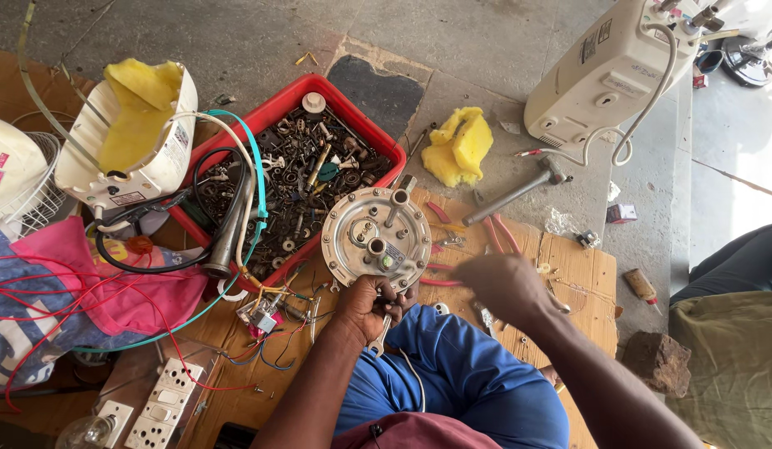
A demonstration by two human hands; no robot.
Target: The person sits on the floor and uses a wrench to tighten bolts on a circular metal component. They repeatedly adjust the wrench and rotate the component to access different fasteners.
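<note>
My left hand (365, 303) grips the round metal plate (376, 239) at its 6 o'clock edge, fingers closed around the rim, and a small spanner (379, 334) hangs under the same palm. I hold the plate flat above my knee so its short pipes and bolts face up to me; the steel is shiny and smooth. My right hand (502, 285) reaches to 3 o'clock of the plate, over the cardboard (581, 266); it is blurred, so I cannot tell if these fingers hold anything. At 10 o'clock stands a red plastic tray (365, 125) full of dark, oily nuts and fittings, near enough to pick from. A hammer (519, 191) lies at 2 o'clock, beside soft yellow foam (459, 145).
</note>
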